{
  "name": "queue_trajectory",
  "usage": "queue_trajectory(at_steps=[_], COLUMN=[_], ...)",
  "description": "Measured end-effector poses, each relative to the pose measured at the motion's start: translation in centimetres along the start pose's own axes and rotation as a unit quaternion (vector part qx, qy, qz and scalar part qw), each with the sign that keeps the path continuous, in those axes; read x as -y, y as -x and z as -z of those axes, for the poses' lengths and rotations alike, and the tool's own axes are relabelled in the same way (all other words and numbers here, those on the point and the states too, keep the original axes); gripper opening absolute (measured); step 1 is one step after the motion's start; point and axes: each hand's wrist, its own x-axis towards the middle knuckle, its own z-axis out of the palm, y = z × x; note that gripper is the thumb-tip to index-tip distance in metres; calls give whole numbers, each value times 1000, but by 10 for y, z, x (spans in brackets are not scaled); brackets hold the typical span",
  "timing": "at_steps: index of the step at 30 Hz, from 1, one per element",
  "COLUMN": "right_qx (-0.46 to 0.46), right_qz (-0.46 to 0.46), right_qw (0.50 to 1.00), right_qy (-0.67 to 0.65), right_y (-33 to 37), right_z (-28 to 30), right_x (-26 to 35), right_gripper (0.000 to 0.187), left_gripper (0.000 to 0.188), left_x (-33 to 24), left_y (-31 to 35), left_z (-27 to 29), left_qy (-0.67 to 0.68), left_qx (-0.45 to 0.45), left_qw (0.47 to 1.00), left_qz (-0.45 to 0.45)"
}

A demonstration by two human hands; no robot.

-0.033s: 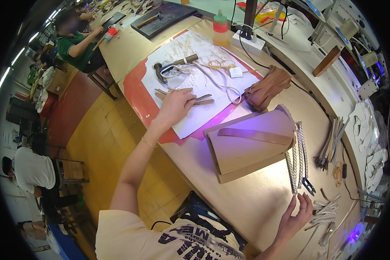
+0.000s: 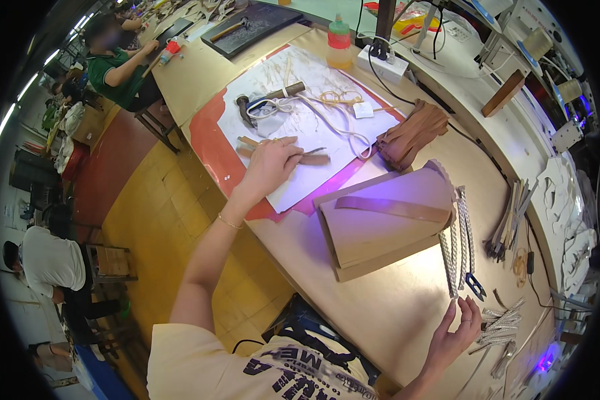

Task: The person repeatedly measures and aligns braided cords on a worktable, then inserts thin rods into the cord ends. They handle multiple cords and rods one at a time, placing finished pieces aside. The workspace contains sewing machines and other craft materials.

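Observation:
My left hand [image 2: 271, 163] reaches far across the table onto a white sheet [image 2: 293, 190]. Its thumb and fingertips close on thin brown strips [image 2: 315, 159] whose ends stick out on both sides; the palm hides their middle. Close to me on the right, my right hand [image 2: 455, 330] has its thumb and forefinger at the near end of a pale braided cord [image 2: 453, 267], seemingly pinching it. Dark blue thread snips [image 2: 475, 287] lie just beyond those fingers. Between the hands rests a folded brown panel [image 2: 387, 227] with a tan strap [image 2: 390, 208] on it.
Beyond my left hand lie a hammer [image 2: 245, 112] and loose white cord [image 2: 340, 127]. A brown leather bundle [image 2: 413, 137], a bottle [image 2: 339, 43] and a power strip [image 2: 382, 63] stand farther back. Bundled strips [image 2: 510, 220] and braided pieces [image 2: 501, 323] lie right. A co-worker [image 2: 117, 70] sits far left.
The strips under my left hand have shifted slightly and lie at a somewhat different angle. My right hand and the braided cord have not visibly moved.

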Motion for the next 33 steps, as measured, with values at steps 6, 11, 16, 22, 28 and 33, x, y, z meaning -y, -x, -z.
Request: queue_trajectory(at_steps=[6, 11, 16, 22, 28, 33], right_qx=[-1, 87, 195, 223, 221, 223], right_qz=[6, -63, -109, -103, -104, -92], right_qw=[999, 934, 743, 699, 688, 702], right_qy=[-35, -339, -631, -671, -683, -670], right_y=[-11, -21, -30, -49, -54, -62], right_z=[0, 19, 27, 27, 23, 21], right_x=[11, 45, 98, 119, 121, 127], right_gripper=[15, 12, 15, 15, 14, 14], left_gripper=[25, 24, 25, 20, 19, 22], left_x=[-39, -112, -150, -168, -170, -177], left_y=[12, 29, 7, -2, -6, -5], left_z=[20, 62, 71, 67, 64, 71], left_qy=[-145, -147, -128, -105, -104, 14], left_qx=[-215, -287, -291, -296, -259, -190], left_qw=[951, 905, 884, 879, 890, 928], left_qz=[-169, -278, -344, -360, -360, -321])
